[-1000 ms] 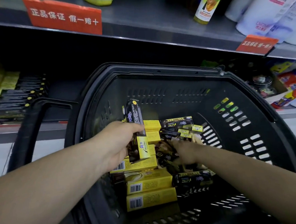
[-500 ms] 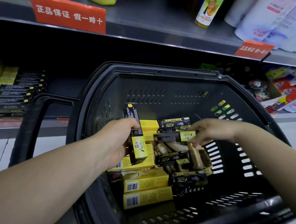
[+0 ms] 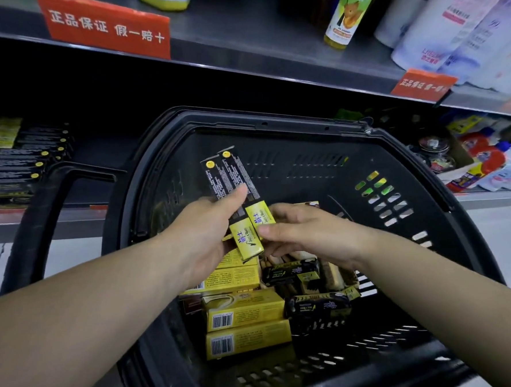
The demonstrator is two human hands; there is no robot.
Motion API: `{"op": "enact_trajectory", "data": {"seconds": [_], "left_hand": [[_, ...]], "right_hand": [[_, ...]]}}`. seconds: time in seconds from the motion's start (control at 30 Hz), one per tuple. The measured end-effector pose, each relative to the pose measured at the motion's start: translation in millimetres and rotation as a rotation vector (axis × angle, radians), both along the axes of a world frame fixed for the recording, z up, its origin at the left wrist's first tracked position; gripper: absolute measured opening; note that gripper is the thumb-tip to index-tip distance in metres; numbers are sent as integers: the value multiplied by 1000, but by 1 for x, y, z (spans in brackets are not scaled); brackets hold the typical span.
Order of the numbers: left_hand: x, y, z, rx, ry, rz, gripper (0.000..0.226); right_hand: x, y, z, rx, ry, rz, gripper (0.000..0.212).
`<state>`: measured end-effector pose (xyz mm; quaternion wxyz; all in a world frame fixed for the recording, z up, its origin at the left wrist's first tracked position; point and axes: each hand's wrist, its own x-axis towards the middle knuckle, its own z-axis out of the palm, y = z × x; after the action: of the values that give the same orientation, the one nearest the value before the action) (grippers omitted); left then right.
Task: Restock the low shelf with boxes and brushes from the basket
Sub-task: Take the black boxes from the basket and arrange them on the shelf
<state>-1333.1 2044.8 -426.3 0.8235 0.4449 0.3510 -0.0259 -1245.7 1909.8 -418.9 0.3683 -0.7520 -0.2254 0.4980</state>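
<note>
hands meet over the basket (image 3: pixel 273 117): the left hand (image 3: pixel 203 235) grips two slim black-and-yellow boxes (image 3: pixel 229 180) upright, its thumb laid across their black faces. the right hand (image 3: pixel 307 232) pinches the yellow lower end of the right-hand box, fingers curled round it. the pair sits staggered, one top higher than the other. to my eye the step is squaring a bundle before shelving. i'd press the long edges flush, let the left thumb clamp both, and only then free the right hand. the matching stock row (image 3: pixel 22 165) lies flat on the low shelf (image 3: pixel 79 217) to the left, so the bundle should go in flat, dotted ends outward. yellow boxes (image 3: pixel 243 313) and a wooden brush (image 3: pixel 331 278) lie in the basket; most of the load seems unshelved.
</note>
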Motion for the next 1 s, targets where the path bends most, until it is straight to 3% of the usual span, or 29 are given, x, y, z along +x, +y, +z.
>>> {"op": "enact_trajectory", "data": {"seconds": [0.13,0.23,0.3,0.33,0.4,0.47,0.53,0.6,0.67,0.7,0.77,0.87,0.93,1.0], "left_hand": [[-3,2,-6,99,51,-31,13],[-3,6,-14,159,85,-70,47],[-2,7,-18,177,90,-94,84],[-1,6,-21,175,91,-100,90],[-1,7,-20,168,96,-137,78],[-4,8,-17,159,94,-167,42],[-5,8,-13,147,76,-161,28],[-5,9,-12,149,64,-141,25],[-5,10,-10,145,53,-120,26],[-5,10,-9,145,47,-118,26],[-5,11,-5,129,33,-106,21],[-4,14,3,73,8,-75,13],[-4,16,11,64,-17,-52,20],[-6,20,20,68,-52,-58,34]], "right_hand": [[23,-7,-9,-43,-15,192,36],[57,-25,-42,-268,-360,166,34],[66,-42,-71,-529,-632,372,38],[65,-51,-86,-637,-667,492,41],[58,-65,-111,-769,-633,649,58],[54,-66,-125,-822,-710,762,77],[53,-57,-129,-874,-763,806,80],[56,-45,-121,-930,-676,773,69],[63,-36,-96,-982,-598,733,36],[67,-35,-81,-973,-550,684,28],[73,-37,-47,-829,-309,402,33],[61,-34,0,-225,179,-183,55],[41,-21,24,62,290,-260,62],[21,0,40,138,193,-181,71]]}}
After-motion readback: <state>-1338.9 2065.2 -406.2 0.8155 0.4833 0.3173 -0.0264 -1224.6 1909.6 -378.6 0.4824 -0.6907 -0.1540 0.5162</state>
